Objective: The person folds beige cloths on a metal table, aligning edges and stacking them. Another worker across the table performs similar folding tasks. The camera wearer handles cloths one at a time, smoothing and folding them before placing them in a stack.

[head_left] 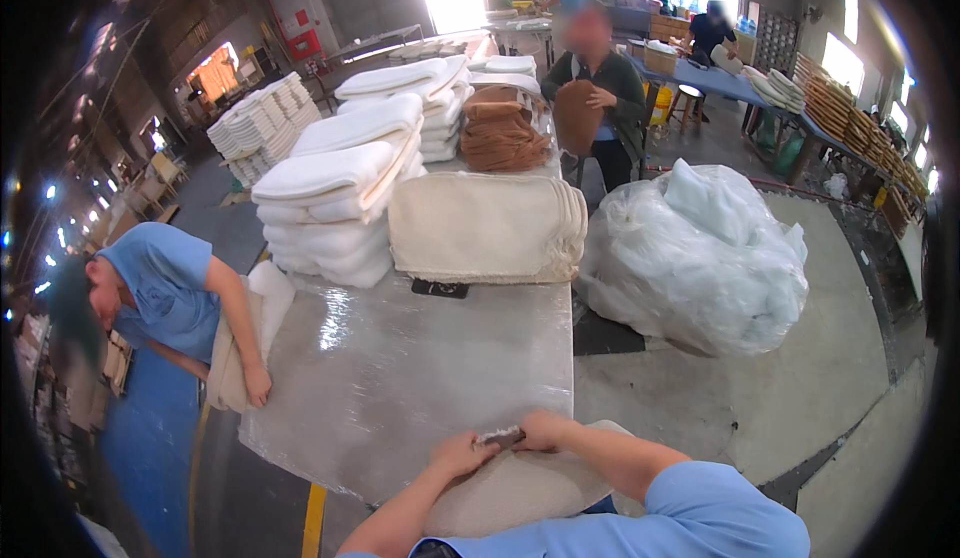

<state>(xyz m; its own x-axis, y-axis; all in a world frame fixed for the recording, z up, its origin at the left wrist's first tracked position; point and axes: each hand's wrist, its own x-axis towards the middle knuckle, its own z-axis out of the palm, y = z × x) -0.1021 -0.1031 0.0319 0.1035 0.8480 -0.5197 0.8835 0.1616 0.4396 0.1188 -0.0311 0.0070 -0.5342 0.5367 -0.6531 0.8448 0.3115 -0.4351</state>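
Note:
Close to my body, at the near edge of the table, I hold a beige fabric piece (515, 488) with both hands. My left hand (466, 454) is closed on its upper edge, and my right hand (546, 431) grips the same edge a little to the right. Between my fingers a small dark brown part with white fluff shows; I cannot make out exactly what it is. The beige fabric hangs toward my lap, and my right forearm covers part of it. Farther up the table lies a thick folded cream fabric stack (485, 228).
The shiny plastic-covered table (420, 358) also carries white folded stacks (335, 183) and a brown fabric pile (503, 130). A co-worker (175, 278) leans in at left, holding cloth. Another person (590, 98) stands beyond with a brown piece. A big plastic-wrapped bundle (700, 258) sits right.

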